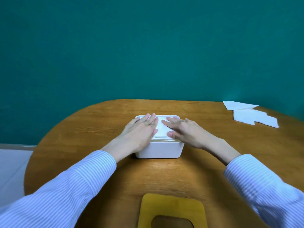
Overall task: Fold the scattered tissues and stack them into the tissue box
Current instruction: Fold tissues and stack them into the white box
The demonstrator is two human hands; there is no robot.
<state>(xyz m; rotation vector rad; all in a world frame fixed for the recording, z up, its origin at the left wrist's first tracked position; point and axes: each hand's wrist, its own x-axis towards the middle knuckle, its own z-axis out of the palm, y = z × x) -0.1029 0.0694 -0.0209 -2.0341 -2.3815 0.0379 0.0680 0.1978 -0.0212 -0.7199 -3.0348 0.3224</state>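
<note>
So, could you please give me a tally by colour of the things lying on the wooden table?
White: 3 (tissue box, folded tissue in it, pile of loose tissues, number of sheets unclear)
Yellow: 1 (lid with a cut-out opening)
Total: 4

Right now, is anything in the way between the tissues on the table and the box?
Only the hands. The left hand and right hand lie flat over the open top of the white tissue box. The loose tissues lie far right, with bare table between. The yellow lid lies off, nearer.
</note>
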